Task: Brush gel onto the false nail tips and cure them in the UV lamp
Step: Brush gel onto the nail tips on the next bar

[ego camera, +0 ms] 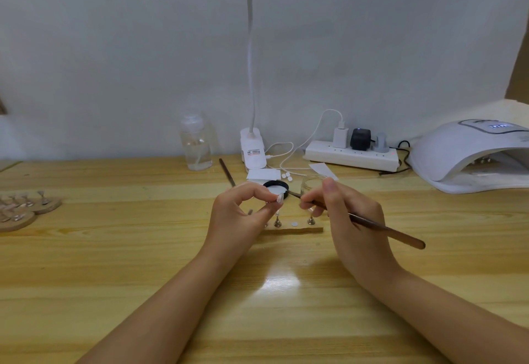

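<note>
Pinching nail tip, left hand; right hand gripping brush; jar behind.

A pale false nail tip sits on a small metal stand pinched in the left hand, held above a wooden strip that carries more metal stands. The right hand grips a thin brown brush like a pen, its dark tip just beside the nail tip, with a clear glass jar and a black lid behind. The white UV lamp stands at the far right of the tabletop, its opening facing the person.
</note>
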Demonstrator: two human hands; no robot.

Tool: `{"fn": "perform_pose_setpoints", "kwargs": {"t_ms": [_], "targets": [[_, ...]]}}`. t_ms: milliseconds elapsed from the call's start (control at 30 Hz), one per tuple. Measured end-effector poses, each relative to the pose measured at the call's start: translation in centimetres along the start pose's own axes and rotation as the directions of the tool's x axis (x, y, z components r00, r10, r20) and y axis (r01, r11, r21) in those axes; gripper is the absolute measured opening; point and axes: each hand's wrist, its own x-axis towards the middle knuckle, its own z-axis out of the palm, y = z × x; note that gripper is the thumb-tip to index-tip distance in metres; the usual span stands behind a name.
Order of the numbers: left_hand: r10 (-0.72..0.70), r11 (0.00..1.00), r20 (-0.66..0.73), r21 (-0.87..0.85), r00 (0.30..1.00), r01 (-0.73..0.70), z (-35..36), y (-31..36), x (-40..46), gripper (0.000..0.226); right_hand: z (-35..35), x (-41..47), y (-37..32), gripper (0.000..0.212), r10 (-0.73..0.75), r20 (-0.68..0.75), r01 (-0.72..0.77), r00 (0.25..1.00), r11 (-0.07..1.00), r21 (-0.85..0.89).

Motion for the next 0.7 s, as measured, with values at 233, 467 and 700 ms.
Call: {"fn": "perform_pose_setpoints", "kwargs": {"t_ms": [233, 467, 700], "targets": [[0.019, 1.000, 0.010, 0.016, 1.000, -0.019, -0.01, 0.18, -0.01, 0.023, 0.21, -0.30, -0.14, 0.044, 0.003, 0.026, -0.005, 1.000, 0.997, 0.078], [0.010, 1.000, 0.011, -0.003, 1.000, -0.010, 0.08, 0.22, -0.09, 0.023, 0.23, -0.20, -0.22, 0.038, 0.032, 0.039, -0.035, 0.999, 0.997, 0.072], [0.014, 1.000, 0.009, 0.004, 1.000, -0.014, 0.18, 0.11, 0.00, 0.026, 0.28, 0.00, -0.27, 0.039, 0.025, 0.050, -0.026, 0.998, 0.999, 0.027]]}}
